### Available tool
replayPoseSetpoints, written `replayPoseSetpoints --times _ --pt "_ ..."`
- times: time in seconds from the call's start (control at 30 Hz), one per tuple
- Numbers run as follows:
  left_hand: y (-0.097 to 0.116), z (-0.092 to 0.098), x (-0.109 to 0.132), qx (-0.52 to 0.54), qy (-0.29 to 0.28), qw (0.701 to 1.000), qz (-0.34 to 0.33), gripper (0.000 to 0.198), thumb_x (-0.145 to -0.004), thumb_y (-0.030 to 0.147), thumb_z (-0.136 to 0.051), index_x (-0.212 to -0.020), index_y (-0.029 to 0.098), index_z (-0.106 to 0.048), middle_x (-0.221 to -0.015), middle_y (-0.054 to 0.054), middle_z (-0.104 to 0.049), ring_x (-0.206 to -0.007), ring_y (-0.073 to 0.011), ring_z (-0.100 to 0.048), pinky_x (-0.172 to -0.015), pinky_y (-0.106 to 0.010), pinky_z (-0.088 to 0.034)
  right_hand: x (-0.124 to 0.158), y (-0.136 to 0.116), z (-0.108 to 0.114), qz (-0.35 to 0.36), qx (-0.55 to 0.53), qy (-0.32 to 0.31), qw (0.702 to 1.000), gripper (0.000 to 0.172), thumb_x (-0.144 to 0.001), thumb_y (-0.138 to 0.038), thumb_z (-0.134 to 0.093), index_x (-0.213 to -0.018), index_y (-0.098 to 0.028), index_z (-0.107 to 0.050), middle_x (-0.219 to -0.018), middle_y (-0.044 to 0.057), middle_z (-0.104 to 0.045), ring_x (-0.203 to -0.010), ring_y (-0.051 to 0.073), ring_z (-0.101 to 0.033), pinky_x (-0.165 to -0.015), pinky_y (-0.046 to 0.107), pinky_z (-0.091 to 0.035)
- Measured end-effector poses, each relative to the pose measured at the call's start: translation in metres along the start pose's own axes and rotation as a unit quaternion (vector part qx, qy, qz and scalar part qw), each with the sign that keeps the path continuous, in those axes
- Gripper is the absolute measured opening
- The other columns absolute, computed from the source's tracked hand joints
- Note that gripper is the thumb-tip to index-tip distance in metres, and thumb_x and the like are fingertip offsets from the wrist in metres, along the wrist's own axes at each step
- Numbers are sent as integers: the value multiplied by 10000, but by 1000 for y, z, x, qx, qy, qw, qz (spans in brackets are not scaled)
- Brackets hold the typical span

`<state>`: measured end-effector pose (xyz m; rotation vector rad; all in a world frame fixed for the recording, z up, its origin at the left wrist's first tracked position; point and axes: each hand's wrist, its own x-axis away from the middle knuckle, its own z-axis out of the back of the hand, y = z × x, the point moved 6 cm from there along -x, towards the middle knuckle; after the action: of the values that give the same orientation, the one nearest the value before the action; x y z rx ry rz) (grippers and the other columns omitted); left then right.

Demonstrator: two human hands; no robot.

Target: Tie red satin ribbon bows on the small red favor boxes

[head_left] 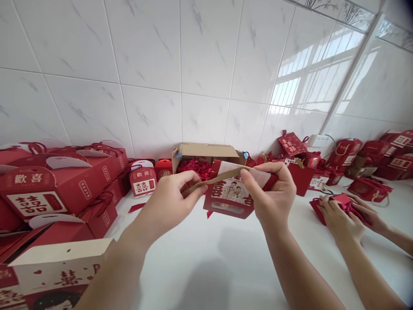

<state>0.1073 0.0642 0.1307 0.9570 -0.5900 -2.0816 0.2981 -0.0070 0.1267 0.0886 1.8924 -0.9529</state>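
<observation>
A small red and cream gift box (219, 204), printed with a couple and red characters, is held up over the white table. My right hand (274, 193) grips it from the right side, with the thumb on its top edge. A gold ribbon (222, 175) runs across the top of the box, its right end under my right thumb. The ribbon's other end is pinched between the thumb and fingers of my left hand (171, 196), to the left of the box. A short red ribbon tail hangs below the box.
Large red boxes (84, 174) are stacked at the left. A cardboard carton (206, 149) with red ribbons stands by the tiled wall, beside a small upright box (143, 183). Finished-looking red boxes (369, 187) line the right. A co-worker's hands (342, 221) hold a red item there.
</observation>
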Motion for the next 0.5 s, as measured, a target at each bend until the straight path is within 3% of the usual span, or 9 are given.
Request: replayPoseSetpoints --times 0.1,0.27,0.4,0.5 --pt "4 25 7 36 30 998 -29 189 -827 397 -613 -792 215 -652 -636 20 -581 -544 -103 -499 -451 -196 -374 -4 2 3 25 -3 1 1000 225 -685 -242 -759 -753 -219 -546 -692 -35 -567 -560 104 -541 -478 232 -451" --pt "16 60 24 51 125 984 -115 129 -802 285 -668 -918 256 -718 -895 -8 -699 -791 -136 -646 -623 -176 -531 -3 0 -3 60 -24 -29 998 220 -682 -190 -750 -758 -220 -547 -692 -35 -556 -595 110 -526 -507 243 -434" --pt "17 49 24 27 44 989 -135 416 -741 262 -721 -1137 274 -597 -1039 -51 -679 -788 -182 -687 -568 -217 -581 -1 -3 -4 47 -34 -26 998 219 -687 -194 -752 -757 -227 -548 -696 -32 -548 -592 112 -522 -500 249 -429" --pt "18 38 20 60 24 991 -116 436 -758 262 -707 -1161 280 -542 -994 -52 -680 -654 -162 -677 -483 -218 -564 0 -6 -4 41 -27 -25 999 213 -691 -204 -749 -751 -233 -546 -700 -28 -556 -594 120 -531 -493 259 -434"
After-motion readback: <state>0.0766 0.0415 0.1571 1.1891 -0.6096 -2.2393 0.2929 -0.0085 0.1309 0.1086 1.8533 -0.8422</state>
